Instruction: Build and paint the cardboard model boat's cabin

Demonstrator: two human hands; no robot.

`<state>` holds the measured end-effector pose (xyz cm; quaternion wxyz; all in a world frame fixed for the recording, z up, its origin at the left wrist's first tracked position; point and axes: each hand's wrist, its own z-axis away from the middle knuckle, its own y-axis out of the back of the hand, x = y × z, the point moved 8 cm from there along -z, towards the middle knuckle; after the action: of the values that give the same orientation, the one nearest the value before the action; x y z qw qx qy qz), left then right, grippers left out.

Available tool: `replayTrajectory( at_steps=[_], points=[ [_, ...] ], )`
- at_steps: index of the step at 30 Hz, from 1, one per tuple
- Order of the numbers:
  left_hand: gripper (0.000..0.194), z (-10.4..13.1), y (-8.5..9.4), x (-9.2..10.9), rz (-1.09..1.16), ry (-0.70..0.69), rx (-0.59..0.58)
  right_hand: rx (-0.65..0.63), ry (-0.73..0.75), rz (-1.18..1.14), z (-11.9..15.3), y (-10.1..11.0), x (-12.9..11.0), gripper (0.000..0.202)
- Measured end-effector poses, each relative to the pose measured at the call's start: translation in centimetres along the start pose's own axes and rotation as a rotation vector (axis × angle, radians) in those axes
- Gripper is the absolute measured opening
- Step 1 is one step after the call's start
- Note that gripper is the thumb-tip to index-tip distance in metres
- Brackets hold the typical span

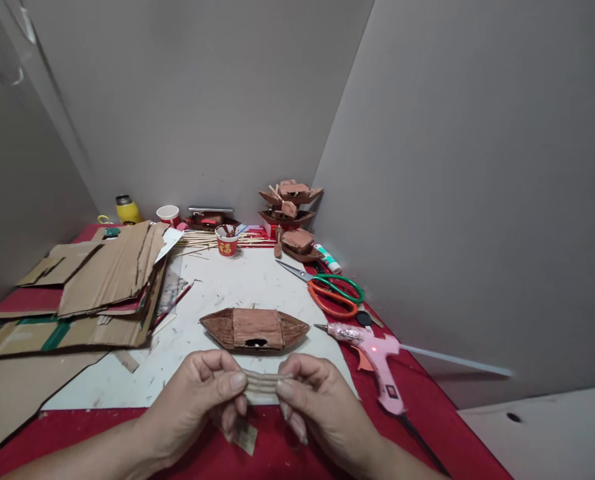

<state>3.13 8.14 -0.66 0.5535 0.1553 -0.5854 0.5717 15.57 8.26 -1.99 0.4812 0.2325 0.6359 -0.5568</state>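
Note:
Between my two hands is a small strip of ridged cardboard (261, 384), its grooves running lengthwise. My left hand (212, 390) pinches the left end between thumb and fingers. On the opposite end, my right hand (310, 393) grips it the same way. Just beyond my hands a brown model boat (255, 328) with a covered middle and a dark hole in its near side rests on a white sheet (182, 370). A small cardboard scrap (246, 438) shows below my left hand, on the red cloth.
A pink glue gun (372, 353) with its light on lies at right, its stick jutting out. Scissors (335, 292) lie beyond it. Stacked cardboard (112, 273) covers the left. Farther back are a red paper cup (227, 241), sticks (197, 240) and more model boats (290, 203).

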Motion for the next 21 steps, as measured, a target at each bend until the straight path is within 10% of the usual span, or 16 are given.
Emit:
replayTrajectory(
  at_steps=[21],
  points=[
    [0.034, -0.3, 0.7, 0.2, -0.223, -0.073, 0.071, -0.008, -0.132, 0.226, 0.1, -0.3, 1.2, 0.039]
  ],
)
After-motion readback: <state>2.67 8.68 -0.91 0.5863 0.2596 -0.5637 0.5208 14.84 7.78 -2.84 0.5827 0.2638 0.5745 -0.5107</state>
